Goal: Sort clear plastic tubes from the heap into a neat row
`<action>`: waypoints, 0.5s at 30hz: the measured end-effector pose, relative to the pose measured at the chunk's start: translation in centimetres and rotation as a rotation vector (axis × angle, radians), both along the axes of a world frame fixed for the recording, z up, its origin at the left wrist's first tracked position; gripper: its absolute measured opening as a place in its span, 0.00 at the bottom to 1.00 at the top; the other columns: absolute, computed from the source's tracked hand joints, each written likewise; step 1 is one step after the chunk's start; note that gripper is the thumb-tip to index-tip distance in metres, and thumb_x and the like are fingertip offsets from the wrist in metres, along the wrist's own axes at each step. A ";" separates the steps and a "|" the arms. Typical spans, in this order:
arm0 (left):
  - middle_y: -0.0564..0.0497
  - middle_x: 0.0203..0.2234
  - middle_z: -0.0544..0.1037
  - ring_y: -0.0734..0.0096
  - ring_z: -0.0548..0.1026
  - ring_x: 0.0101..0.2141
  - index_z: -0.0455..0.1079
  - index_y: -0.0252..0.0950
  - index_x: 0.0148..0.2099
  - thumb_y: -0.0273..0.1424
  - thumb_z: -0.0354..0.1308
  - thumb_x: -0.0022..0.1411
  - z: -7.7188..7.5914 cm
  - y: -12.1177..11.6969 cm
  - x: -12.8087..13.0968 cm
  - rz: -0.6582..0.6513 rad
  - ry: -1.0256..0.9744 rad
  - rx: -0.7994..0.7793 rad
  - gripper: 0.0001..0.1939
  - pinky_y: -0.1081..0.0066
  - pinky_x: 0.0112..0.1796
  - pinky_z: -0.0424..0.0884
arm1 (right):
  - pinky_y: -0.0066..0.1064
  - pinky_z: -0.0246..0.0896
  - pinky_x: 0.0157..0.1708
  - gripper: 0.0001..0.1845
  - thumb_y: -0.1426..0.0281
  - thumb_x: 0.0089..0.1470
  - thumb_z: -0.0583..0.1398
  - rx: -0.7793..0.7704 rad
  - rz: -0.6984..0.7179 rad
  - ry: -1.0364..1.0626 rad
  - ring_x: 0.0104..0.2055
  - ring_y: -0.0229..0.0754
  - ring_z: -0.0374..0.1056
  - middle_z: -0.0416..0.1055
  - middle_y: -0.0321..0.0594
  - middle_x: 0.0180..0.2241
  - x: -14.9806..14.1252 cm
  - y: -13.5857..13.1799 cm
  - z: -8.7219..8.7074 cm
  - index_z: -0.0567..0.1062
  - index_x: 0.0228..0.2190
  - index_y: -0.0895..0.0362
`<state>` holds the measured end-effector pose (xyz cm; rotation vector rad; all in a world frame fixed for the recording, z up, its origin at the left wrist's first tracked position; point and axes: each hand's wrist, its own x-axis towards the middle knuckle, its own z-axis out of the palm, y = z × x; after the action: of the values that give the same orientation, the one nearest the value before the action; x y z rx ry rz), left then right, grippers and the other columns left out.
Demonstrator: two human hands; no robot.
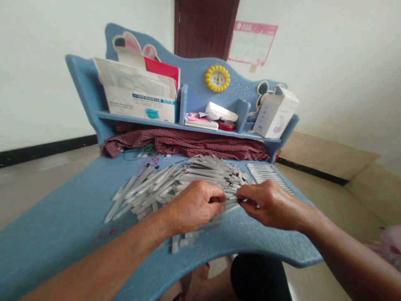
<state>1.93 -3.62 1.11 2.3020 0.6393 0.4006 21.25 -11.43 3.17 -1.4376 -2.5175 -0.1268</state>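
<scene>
A loose heap of several grey pen barrels (175,179) lies spread across the blue desk (62,217). My left hand (194,205) is closed, fingers curled round one end of a grey pen barrel (230,201). My right hand (269,202) pinches the other end of the same barrel with thumb and fingertips. Both hands meet just in front of the heap, near the desk's front edge. A few short grey pieces (184,240) lie below my left hand.
A neat row of grey barrels (269,175) lies at the right of the heap. Red checked cloth (188,144) lies under the desk's shelf. The shelf holds a mask box (140,104), papers (200,121), a white box (275,113) and a yellow clock (217,78).
</scene>
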 end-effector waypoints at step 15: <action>0.56 0.19 0.66 0.74 0.66 0.25 0.71 0.33 0.28 0.28 0.52 0.52 0.0 0.2 0.0 0.006 0.023 -0.025 0.07 0.75 0.26 0.54 | 0.24 0.51 0.23 0.07 0.77 0.53 0.56 -0.038 -0.028 0.239 0.21 0.30 0.60 0.66 0.33 0.20 0.0 -0.2 -0.6 0.73 0.27 0.61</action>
<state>1.92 -3.42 1.13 2.2847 0.6586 0.3679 21.26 -11.64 2.59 -1.4103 -2.3191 0.0841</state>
